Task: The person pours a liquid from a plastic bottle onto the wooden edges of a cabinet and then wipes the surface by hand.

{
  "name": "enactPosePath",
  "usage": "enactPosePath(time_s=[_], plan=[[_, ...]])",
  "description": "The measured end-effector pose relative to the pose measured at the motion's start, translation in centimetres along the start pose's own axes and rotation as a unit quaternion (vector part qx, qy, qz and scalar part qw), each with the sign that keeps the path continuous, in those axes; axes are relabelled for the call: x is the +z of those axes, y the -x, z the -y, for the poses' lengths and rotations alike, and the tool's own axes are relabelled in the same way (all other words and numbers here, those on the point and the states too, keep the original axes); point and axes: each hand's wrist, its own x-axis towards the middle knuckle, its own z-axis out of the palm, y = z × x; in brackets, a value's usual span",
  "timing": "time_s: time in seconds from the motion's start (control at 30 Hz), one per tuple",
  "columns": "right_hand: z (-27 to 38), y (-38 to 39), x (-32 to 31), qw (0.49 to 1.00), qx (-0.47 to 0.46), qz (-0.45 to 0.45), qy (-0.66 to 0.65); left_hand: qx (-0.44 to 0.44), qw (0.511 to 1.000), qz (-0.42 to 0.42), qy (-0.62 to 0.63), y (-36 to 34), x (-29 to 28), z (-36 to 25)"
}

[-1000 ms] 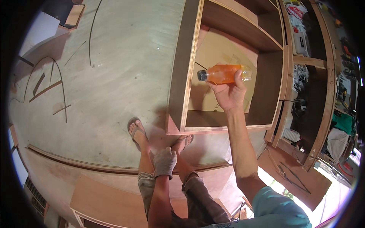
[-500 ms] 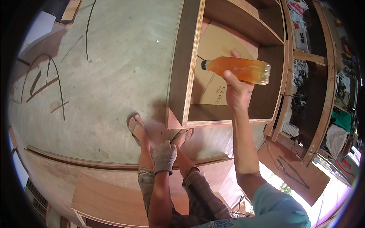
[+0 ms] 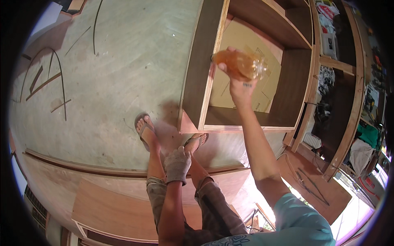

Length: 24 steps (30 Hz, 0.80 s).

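My bare right hand point(image 3: 238, 80) is closed around a clear plastic bottle point(image 3: 242, 65) of orange-brown liquid. The bottle lies sideways in the air over an open wooden cabinet point(image 3: 193, 78), its base end to the right and its neck end to the left, blurred by motion. Inside the cabinet, a brown cardboard sheet point(image 3: 262, 92) shows below the bottle. My left hand point(image 3: 177, 162), in a grey knitted glove, hangs low in front of my legs with its fingers curled in. Whatever those fingers may hold is hidden.
Wooden shelving point(image 3: 338, 65) with bags and tools stands along the right. Sandals are on my feet, close to the cabinet's corner. Thin dark strips point(image 3: 61, 86) lie on the concrete floor point(image 3: 123, 74) at left. A wooden panel point(image 3: 111, 209) is at lower left.
My right hand has swung the bottle to the left and slightly up, turning its base end toward me. The gloved left hand has stayed nearly in place.
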Motion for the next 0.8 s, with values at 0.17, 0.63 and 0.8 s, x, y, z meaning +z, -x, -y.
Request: enactPosePath(time_s=[0.17,0.63,0.8], plan=[[-0.4,3.7,-1.6,0.993,0.068,0.027,-0.091,0.016,0.999,-0.034,-0.003,0.1,0.2,0.1],[-1.3,-8.3,-1.6,0.989,-0.099,0.028,0.105,0.013,0.999,-0.04,-0.008,-0.4,0.2,-0.3],[-1.2,8.0,-3.4,0.99,-0.012,0.102,0.095,0.043,0.995,-0.088,-0.014,-0.4,0.8,0.7]])
